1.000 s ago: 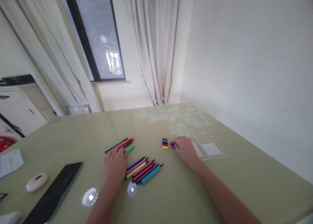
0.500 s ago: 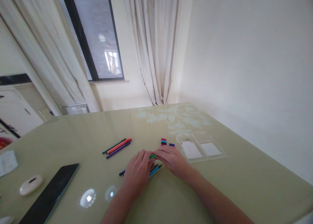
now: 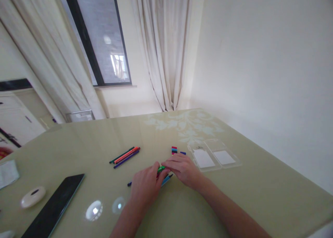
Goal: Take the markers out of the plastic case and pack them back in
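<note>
A green marker [image 3: 161,169] lies between my two hands above the table. My left hand [image 3: 146,181] is closed around its body. The fingers of my right hand [image 3: 183,169] pinch its other end; whether a cap is on that end is hidden. Beneath my left hand lie several uncapped markers, among them a light blue marker [image 3: 167,179], partly covered. Just beyond my right hand are several loose marker caps [image 3: 174,150], red, blue and dark. To the left, a small group of capped markers [image 3: 126,155] lies side by side in green, orange, red and purple.
An open clear plastic case [image 3: 217,164] with white paper inserts lies right of my hands. On the left are a black tablet-like slab [image 3: 53,206], a white oval object [image 3: 33,197] and a folded tissue [image 3: 9,173]. A wall borders the table's right side.
My left hand has turned slightly and its thumb now shows under the green marker, covering more of the markers below. My right hand has barely moved.
</note>
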The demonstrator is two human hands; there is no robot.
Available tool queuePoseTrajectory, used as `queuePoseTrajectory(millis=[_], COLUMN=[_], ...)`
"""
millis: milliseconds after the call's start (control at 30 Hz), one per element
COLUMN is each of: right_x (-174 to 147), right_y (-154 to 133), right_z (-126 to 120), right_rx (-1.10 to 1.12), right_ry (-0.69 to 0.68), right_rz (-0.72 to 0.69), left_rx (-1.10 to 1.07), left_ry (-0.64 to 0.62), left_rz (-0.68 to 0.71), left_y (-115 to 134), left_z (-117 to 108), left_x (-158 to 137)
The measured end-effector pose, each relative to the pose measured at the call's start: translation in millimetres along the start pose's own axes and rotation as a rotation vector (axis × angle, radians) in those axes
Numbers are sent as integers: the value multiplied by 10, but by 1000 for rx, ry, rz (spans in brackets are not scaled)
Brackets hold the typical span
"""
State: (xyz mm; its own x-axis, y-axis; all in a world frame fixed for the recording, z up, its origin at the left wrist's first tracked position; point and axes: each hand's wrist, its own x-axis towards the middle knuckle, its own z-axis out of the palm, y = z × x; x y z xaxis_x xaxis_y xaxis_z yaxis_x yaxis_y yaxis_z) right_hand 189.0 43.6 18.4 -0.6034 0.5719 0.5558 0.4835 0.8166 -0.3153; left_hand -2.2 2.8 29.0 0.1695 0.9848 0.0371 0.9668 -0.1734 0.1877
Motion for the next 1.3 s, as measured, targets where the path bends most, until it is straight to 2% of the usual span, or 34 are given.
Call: queuePoseTrajectory(millis=[300, 367, 500, 600, 667, 733, 833, 900, 967, 1067, 1133, 1300], right_x=[-13, -22, -30, -41, -58, -81, -116, -133, -142, -143, -139, -132], right_y=[19, 41, 168, 327, 431, 506, 545, 535, 516, 496, 496, 523], right_z=[34, 12, -143, -299, -375, -416, -419, -400, -381, -366, -367, -374], right_rx=[10, 10, 6, -12, -39, -67, -118, -134, -132, -142, -163, -186], right_ry=[41, 77, 148, 139, 93, -11, -158, -201, -221, -232, -234, -238], right_rz=[-7, 14, 201, 386, 494, 552, 563, 563, 568, 583, 595, 597], left_rx=[-11, 15, 28, 34, 52, 45, 10, 11, 56, 167, 210, 263], left_ry=[-6, 6, 35, 120, 159, 150, 125, 163, 253, 358, 358, 304], left_rz=[-25, -73, -232, -236, -198, -168, -130, -114, -148, -290, -360, -395], left_y=[28, -28, -266, -437, -493, -509, -529, -581, -664, -783, -822, -814], left_z=[-36, -51, -62, -14, 35, 78, 112, 118, 123, 140, 155, 166], left_x=[6, 12, 49, 83, 99, 110, 128, 144, 157, 158, 149, 139])
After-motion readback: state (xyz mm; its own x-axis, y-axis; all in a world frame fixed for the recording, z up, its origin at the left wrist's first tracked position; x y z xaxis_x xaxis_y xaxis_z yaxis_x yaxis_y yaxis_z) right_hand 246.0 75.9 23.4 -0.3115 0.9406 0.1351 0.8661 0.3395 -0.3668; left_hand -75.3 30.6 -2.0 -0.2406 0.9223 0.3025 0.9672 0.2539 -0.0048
